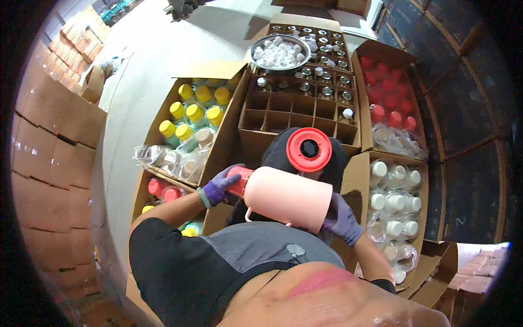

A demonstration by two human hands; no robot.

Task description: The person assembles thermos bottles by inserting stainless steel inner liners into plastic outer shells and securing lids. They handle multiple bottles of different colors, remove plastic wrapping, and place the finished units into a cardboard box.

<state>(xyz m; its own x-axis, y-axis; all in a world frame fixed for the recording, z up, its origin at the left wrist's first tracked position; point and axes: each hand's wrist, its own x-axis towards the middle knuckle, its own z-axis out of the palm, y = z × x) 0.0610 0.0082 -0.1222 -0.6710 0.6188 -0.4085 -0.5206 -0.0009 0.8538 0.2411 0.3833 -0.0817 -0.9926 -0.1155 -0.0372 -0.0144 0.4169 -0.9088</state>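
I hold a pale pink plastic jug (286, 197) on its side in front of my chest. My left hand (218, 185), in a purple glove, grips the jug's red-capped neck (239, 181) at its left end. Also gloved in purple, my right hand (342, 220) supports the jug's base at the right. Just above the jug is a round red lid (309, 149) with a black centre; it rests on top of a black container (278, 152) that the jug mostly hides.
Open cartons surround me: a divided box (297, 111) partly filled with small jars, yellow-capped bottles (193, 111) at left, red-capped ones (389, 98) and white-capped ones (395, 201) at right. A metal bowl of white caps (280, 52) sits on the far box. Stacked cartons (49, 141) line the left.
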